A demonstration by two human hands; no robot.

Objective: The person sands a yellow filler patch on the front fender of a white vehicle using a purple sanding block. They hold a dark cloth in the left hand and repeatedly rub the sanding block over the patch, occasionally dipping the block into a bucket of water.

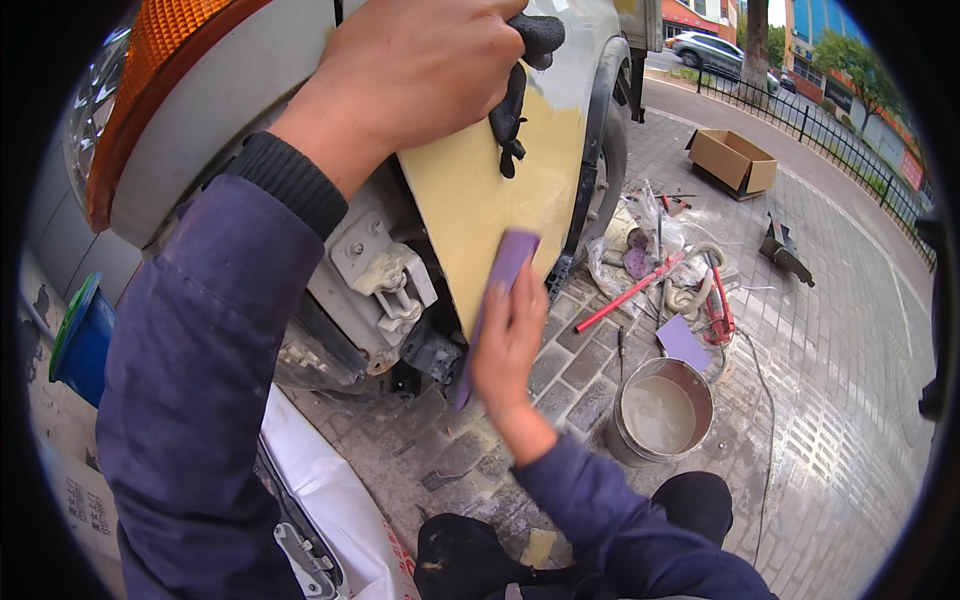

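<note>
A vehicle body panel [490, 205] with a pale yellow, filler-like coat stands in front of me. My right hand [508, 335] is closed on a long strip of purple sandpaper [512, 258], holding it against the panel's lower left edge; hand and strip are slightly blurred. Higher up, my left hand [415, 65] is closed at the top of the panel. Black, crumpled, glove-like pieces [510, 120] stick out by its fingers, hanging over the yellow surface. My left fingertips are hidden.
An orange-and-white lamp [165, 60] is at upper left, above a metal bracket [385, 275]. A bucket of cloudy liquid [660, 412], a purple sheet [684, 343], a red-handled tool [630, 293] and a hose lie right. An open cardboard box [732, 160] sits farther off.
</note>
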